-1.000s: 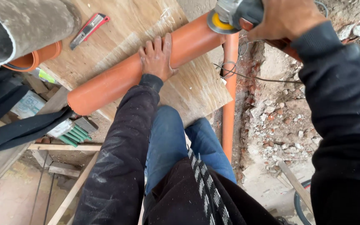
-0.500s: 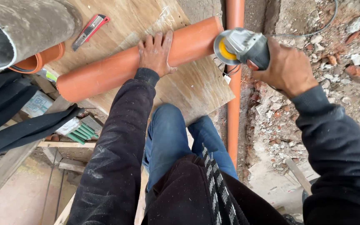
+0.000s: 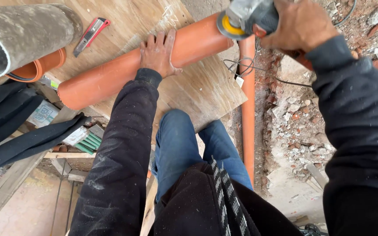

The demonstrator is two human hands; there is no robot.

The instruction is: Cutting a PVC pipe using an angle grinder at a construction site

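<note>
A thick orange plastic pipe (image 3: 110,76) lies slantwise across a plywood board (image 3: 206,87). My left hand (image 3: 158,53) presses flat on top of the pipe near its right half. My right hand (image 3: 298,26) grips a grey angle grinder (image 3: 248,15) with a yellow-centred disc, held at the pipe's right end. Whether the disc touches the pipe is unclear. My dark sleeves and blue-jeaned legs fill the lower middle.
A red utility knife (image 3: 92,35) lies on the board at upper left. A wide grey pipe (image 3: 18,35) and an orange fitting (image 3: 40,67) sit at the left. A thin orange pipe (image 3: 248,113) runs beside rubble (image 3: 302,118). A cable (image 3: 259,74) trails right.
The grinder has moved up and left to the pipe's right end after swinging away to the right. My left hand has stayed on the pipe.
</note>
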